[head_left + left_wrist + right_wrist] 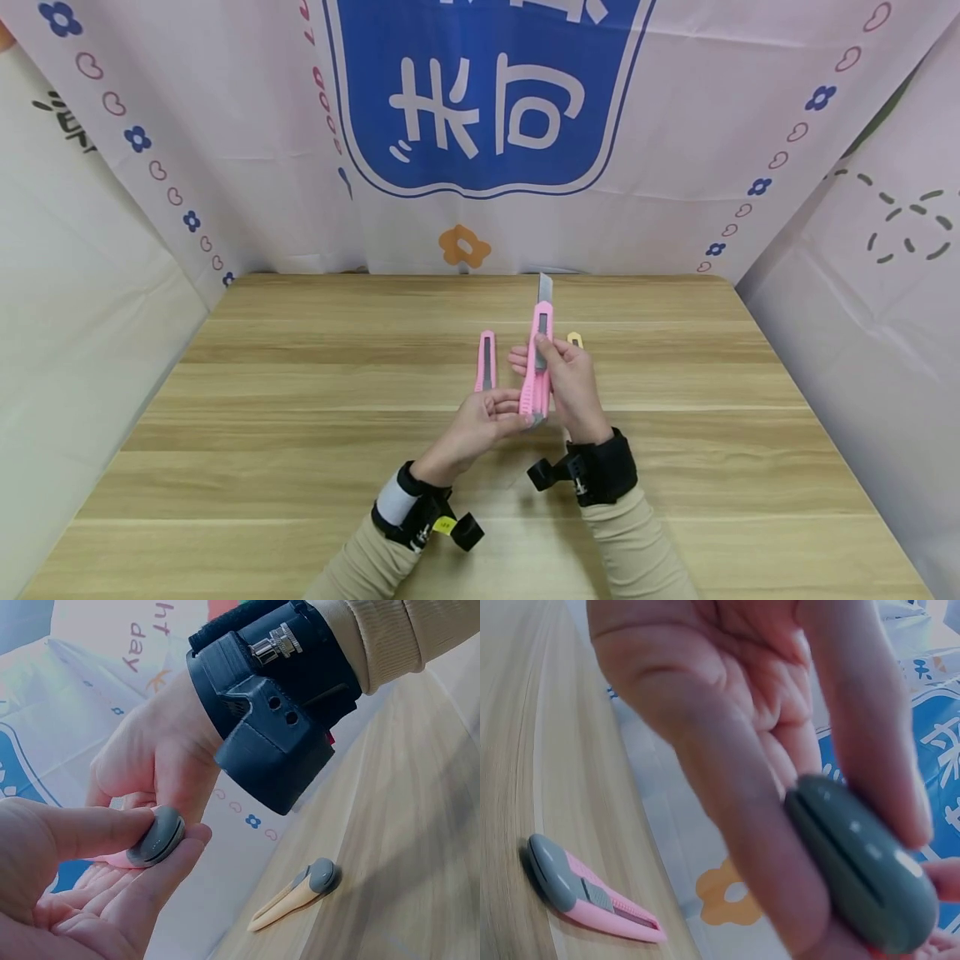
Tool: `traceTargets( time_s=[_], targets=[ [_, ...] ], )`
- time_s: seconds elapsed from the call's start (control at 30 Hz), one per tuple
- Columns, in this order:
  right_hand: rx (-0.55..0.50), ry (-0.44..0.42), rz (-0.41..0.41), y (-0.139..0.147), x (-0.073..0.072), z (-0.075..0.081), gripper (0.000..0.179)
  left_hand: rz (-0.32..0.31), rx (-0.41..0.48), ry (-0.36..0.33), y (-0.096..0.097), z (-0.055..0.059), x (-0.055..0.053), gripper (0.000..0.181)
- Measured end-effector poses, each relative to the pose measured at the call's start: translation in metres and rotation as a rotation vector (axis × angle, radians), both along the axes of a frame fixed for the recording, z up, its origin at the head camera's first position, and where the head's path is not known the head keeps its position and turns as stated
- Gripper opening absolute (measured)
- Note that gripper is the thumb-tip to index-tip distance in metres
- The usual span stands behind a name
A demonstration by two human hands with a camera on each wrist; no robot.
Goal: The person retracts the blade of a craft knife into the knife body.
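Between both hands is a pink utility knife, held up over the table with its metal blade out and pointing away. My left hand pinches its lower end, where a grey end cap shows between thumb and fingers. Higher on the body my right hand grips the knife, thumb lying on the grey slider area. A second pink utility knife lies on the table just left of the held one. To the right lies a yellow utility knife, mostly hidden behind my right hand in the head view.
The wood-grain table spreads out around the hands. Behind its far edge hangs a printed cloth with a blue badge, and pale cloths flank both sides. Each wrist wears a black strap with a small camera.
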State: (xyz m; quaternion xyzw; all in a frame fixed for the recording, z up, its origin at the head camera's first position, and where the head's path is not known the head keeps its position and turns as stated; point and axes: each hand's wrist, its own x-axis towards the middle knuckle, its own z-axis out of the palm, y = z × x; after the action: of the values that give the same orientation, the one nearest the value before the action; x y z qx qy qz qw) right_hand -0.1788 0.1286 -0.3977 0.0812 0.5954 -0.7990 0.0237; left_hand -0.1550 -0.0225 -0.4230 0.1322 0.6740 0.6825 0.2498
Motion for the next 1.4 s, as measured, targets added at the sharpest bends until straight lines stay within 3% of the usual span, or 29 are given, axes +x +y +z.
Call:
traceTargets(
  time_s=[0.27, 0.67, 0.83, 1.4],
  targets=[
    [0.051, -0.066, -0.022, -0.0019, -0.0007, 0.0002, 0.041, 0.037, -0.001, 0.013, 0.0004, -0.0006, 0.0009, 0.041],
    [0.102, 0.02, -0.036, -0.0044, 0.0013, -0.0005, 0.042, 0.02, 0.007, 0.02, -0.0003, -0.0003, 0.0011, 0.042],
    [0.07, 0.056, -0.053, -0.0055, 0.0018, -0.0028, 0.039, 0.01, 0.006, 0.028, -0.0011, 0.001, 0.0018, 0.043],
    [0.071, 0.088, -0.062, -0.0058, 0.0029, -0.0038, 0.035, 0.001, 0.008, 0.022, 0.0, 0.0016, 0.0031, 0.042]
  ],
)
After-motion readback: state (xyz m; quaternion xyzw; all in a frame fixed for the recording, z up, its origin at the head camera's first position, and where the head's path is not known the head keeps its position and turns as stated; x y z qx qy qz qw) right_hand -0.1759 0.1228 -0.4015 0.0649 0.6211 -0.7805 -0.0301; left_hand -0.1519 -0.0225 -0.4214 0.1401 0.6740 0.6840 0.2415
